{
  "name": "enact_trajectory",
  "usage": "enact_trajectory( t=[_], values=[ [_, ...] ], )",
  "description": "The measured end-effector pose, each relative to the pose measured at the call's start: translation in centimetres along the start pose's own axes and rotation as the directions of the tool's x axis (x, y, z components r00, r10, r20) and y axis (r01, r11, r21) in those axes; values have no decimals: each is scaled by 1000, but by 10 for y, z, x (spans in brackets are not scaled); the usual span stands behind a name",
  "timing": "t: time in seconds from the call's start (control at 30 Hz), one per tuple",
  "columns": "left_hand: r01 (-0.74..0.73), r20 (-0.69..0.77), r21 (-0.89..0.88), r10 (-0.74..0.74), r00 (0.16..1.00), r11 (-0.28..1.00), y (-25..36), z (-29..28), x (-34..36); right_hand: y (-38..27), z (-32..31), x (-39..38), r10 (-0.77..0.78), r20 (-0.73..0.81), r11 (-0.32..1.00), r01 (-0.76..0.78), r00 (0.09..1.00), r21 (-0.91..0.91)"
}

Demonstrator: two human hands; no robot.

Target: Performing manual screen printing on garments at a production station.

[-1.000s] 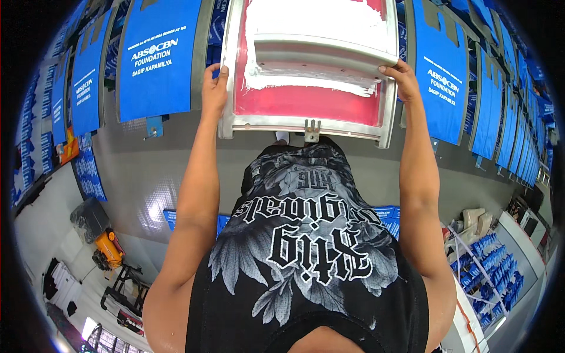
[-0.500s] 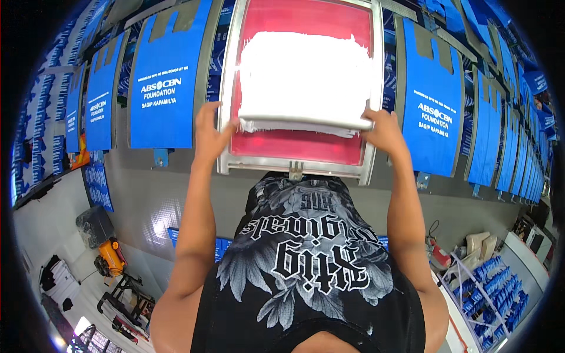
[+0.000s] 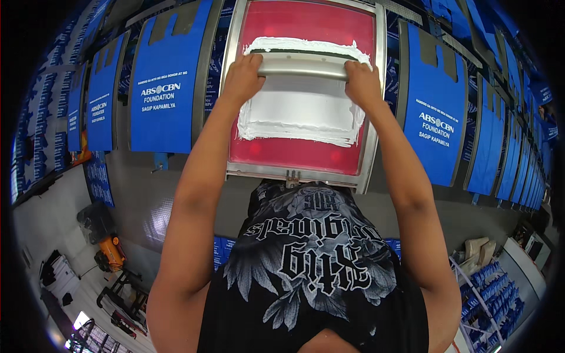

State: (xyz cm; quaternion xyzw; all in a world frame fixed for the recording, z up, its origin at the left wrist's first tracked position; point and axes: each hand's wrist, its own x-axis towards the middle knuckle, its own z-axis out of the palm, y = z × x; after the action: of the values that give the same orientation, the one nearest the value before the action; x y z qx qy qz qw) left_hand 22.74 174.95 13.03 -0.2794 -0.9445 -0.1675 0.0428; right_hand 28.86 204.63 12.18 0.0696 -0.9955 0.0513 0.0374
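My left hand (image 3: 246,79) and my right hand (image 3: 362,83) grip opposite ends of a silver squeegee (image 3: 303,69) with a dark blade edge, held across a pink screen (image 3: 306,20). Thick white ink (image 3: 297,132) forms a rough rectangle on the screen, with a thinner coat below the squeegee. The screen's metal frame (image 3: 374,144) has a small clamp (image 3: 292,179) at its near edge, just beyond my black printed shirt (image 3: 315,259). Both my hands have their fingers wrapped round the squeegee.
Rows of blue printed bags on flat boards (image 3: 159,106) (image 3: 432,106) flank the screen and curve away. Beneath are a grey floor (image 3: 141,206), a yellow machine (image 3: 110,253) at lower left, and a rack of blue items (image 3: 488,294) at lower right.
Since half a second ago, the squeegee has moved away from me toward the upper part of the ink patch, both hands with it. My fingers are now curled more fully round its ends.
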Motion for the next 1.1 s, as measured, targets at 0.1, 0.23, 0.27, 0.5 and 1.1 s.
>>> enact_trajectory(
  t=[0.1, 0.23, 0.27, 0.5, 1.1],
  values=[
    [-11, 131, 14, 9, 991, 1000, 6, 3, -51, -27, 6, -47, -28, 146, 999, 35, 989, -42],
    [12, 248, -56, 2, 969, 998, 43, -58, -122, -56, -53, -136, -12, 235, 968, -47, 972, 247],
    [31, 249, -88, -8, 969, 996, 52, -62, -138, -64, -61, -153, -8, 223, 959, -55, 975, 277],
    [117, 184, -27, -110, 977, 993, 25, -18, -78, -37, -17, -84, 39, 219, 989, -69, 975, 133],
    [63, 204, -28, -56, 977, 998, 5, -12, -19, -9, -13, -33, 59, 269, 993, -85, 961, 85]
  ],
)
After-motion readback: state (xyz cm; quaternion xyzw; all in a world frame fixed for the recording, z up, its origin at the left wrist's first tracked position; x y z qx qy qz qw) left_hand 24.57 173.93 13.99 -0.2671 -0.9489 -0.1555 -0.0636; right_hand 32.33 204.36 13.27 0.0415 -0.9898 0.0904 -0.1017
